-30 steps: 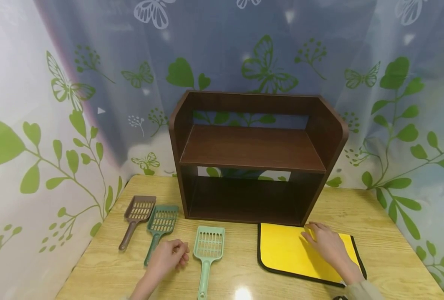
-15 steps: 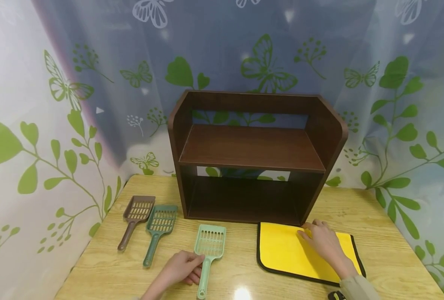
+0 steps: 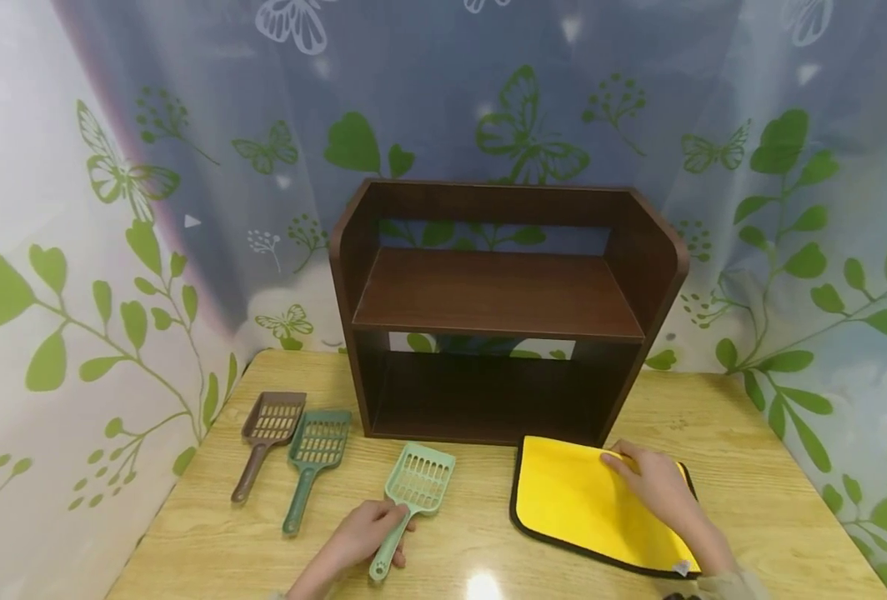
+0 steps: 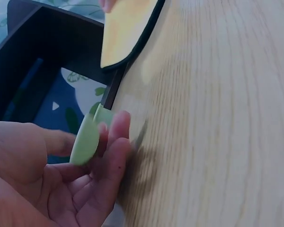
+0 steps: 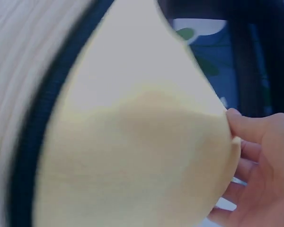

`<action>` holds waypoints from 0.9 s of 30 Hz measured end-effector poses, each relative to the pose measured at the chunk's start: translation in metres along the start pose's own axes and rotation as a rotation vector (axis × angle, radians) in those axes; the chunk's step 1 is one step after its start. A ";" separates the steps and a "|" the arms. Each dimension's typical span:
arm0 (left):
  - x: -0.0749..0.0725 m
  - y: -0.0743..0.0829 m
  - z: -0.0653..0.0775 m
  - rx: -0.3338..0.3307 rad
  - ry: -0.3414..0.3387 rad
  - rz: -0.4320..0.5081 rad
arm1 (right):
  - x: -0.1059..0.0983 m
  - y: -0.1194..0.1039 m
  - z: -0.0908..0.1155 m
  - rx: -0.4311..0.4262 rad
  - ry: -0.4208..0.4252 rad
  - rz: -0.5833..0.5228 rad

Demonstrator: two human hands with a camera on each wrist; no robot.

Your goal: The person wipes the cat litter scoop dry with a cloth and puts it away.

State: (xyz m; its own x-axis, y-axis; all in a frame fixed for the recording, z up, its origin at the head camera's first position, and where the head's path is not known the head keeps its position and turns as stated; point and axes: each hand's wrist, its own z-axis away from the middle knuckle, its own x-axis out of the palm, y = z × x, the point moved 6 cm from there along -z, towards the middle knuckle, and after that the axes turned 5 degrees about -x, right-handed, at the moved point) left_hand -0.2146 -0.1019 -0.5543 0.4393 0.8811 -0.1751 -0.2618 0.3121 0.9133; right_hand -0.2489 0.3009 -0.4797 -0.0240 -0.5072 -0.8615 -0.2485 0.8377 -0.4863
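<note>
- Handle end of the pale green scoop (image 3: 419, 482) has swung left since half a second ago, so the scoop now slants, its slotted head turned up to the right
- Yellow cloth (image 3: 574, 500) with black edging has shifted too: its right side is drawn in to the left and its upper edge is raised
- Brown scoop (image 3: 273, 419) and dark green scoop (image 3: 319, 443) lie as before, side by side at the left of the surface (image 3: 481, 542)
- Left hand (image 3: 372, 532) comes in from the bottom edge, forearm slanting up to the right, and holds the pale green scoop by its handle, thumb on top near the head, fingers curled beneath
- Pale green scoop is between the dark green scoop and the cloth, in front of the dark brown shelf unit (image 3: 496, 292)
- Cloth is before the shelf unit's right half
- Right hand (image 3: 655, 483) reaches in from the lower right and pinches the cloth's upper edge, thumb on the near face, fingers behind
</note>
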 end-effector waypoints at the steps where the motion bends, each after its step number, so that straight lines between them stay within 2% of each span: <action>1: 0.000 0.000 0.000 -0.007 0.008 0.008 | -0.003 -0.003 0.001 -0.009 0.016 -0.031; 8: -0.004 0.000 0.003 -0.045 0.066 0.030 | -0.015 -0.018 0.008 -0.051 0.151 -0.240; 13: -0.008 0.002 0.002 -0.033 0.123 0.001 | -0.023 -0.034 0.011 -0.136 0.207 -0.427; 17: -0.011 0.003 0.000 -0.014 0.153 -0.023 | -0.027 -0.047 0.011 -0.187 0.253 -0.432; 23: -0.017 0.013 -0.002 0.029 0.154 -0.010 | -0.031 -0.061 0.009 -0.207 0.396 -0.389; 27: -0.022 0.024 -0.005 0.068 0.150 -0.013 | -0.035 -0.069 0.006 -0.287 0.479 -0.381</action>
State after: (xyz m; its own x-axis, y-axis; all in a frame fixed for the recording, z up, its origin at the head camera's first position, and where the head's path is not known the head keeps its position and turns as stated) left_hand -0.2346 -0.1117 -0.5307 0.3078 0.9219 -0.2355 -0.1958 0.3035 0.9325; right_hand -0.2246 0.2618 -0.4170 -0.2936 -0.8457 -0.4457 -0.5708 0.5291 -0.6279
